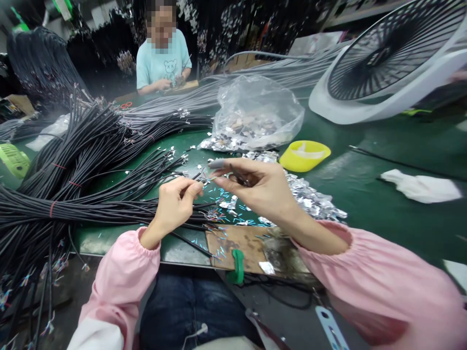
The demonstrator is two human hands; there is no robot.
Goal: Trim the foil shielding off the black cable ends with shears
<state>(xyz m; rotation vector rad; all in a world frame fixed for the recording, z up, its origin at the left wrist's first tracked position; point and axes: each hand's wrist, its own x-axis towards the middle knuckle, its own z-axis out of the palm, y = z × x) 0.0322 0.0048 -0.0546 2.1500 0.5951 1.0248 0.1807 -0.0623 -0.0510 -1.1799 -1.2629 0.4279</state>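
Observation:
My left hand [177,203] is closed, thumb against the bent fingers, on the end of a black cable [199,176] with thin coloured wires fanning out. Close beside it on the right, my right hand [264,189] pinches at those wire ends [212,179] with thumb and index finger. A grey cover [216,164] sits on a fingertip of that hand. Tucked in its curled fingers is a slim dark metal tool [239,176], perhaps tweezers, partly hidden. Below both hands lie stripped cable ends [215,216] and small blue offcuts [221,194].
Bundled black cables [91,204] cover the left side. Foil scraps [310,194] lie near a yellow cup [305,155] and a clear bag [257,114]. A white fan [383,63] stands right. A green clamp [238,266] grips a board [251,243]. A co-worker [164,63] sits opposite.

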